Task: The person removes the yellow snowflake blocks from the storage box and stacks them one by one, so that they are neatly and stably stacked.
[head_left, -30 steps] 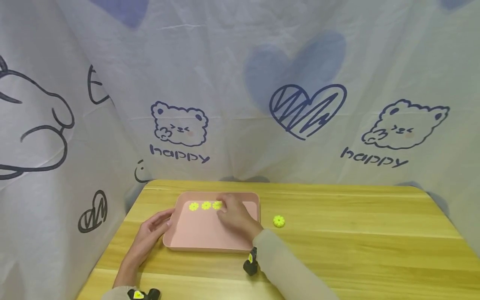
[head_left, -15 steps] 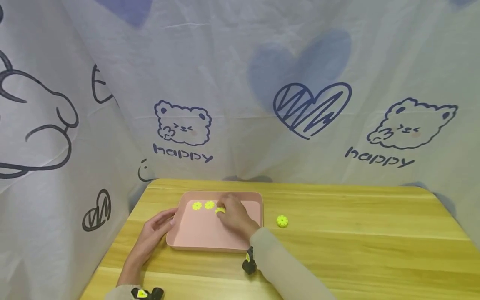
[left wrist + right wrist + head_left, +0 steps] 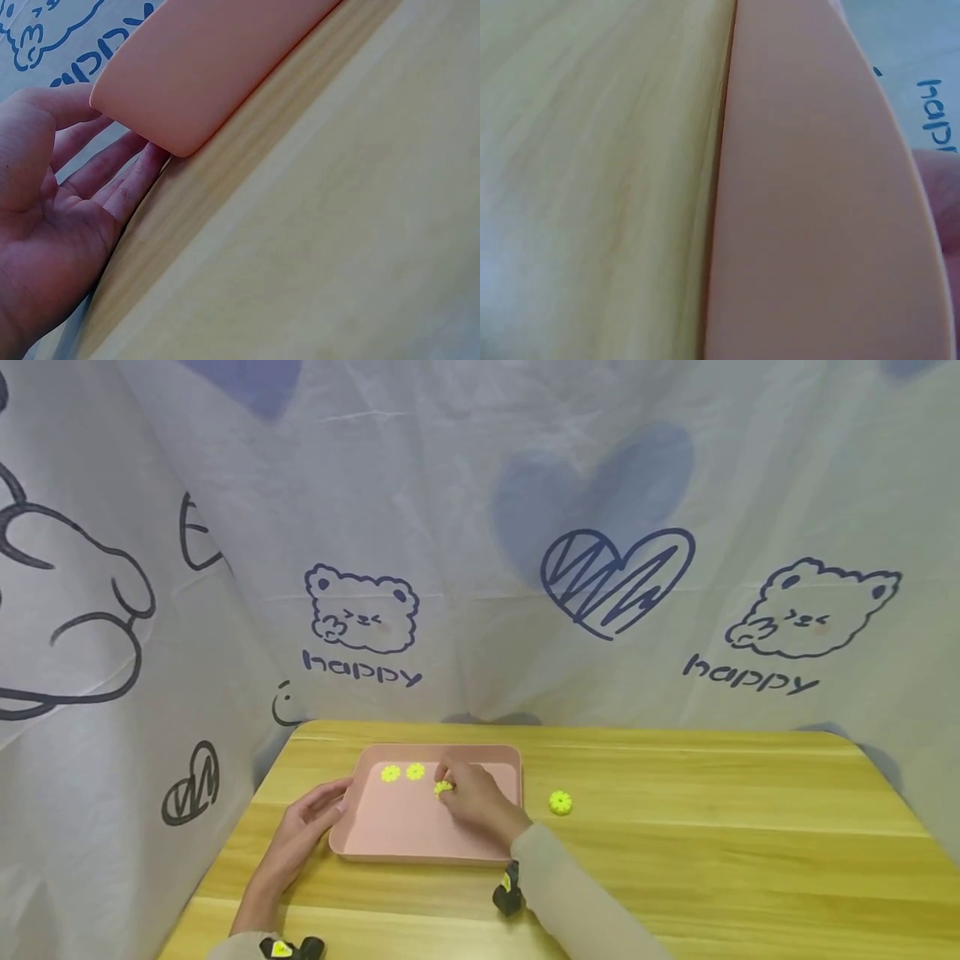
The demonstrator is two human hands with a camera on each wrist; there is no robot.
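Observation:
My right hand (image 3: 478,795) pinches a yellow flower-shaped piece (image 3: 443,788) between thumb and fingertips, inside the pink tray (image 3: 397,860). That piece looks tilted, and the fingers partly cover it. Two like yellow pieces, a left one (image 3: 390,773) and one beside it (image 3: 416,772), lie near the tray's back wall. Against the tray's left side rests my left hand (image 3: 298,828). In the left wrist view its thumb (image 3: 67,103) touches the rim corner and its loosely extended fingers meet the side wall. The tray wall (image 3: 817,187) hides most of the right hand in the right wrist view.
Another yellow flower-shaped piece (image 3: 560,802) lies on the wooden table (image 3: 712,843), right of the tray. A white cloth (image 3: 480,652) printed with bears and hearts hangs behind the table and on its left.
My right hand has drawn the third yellow piece out of the row at the back, toward me and slightly right. The left hand keeps its place at the tray.

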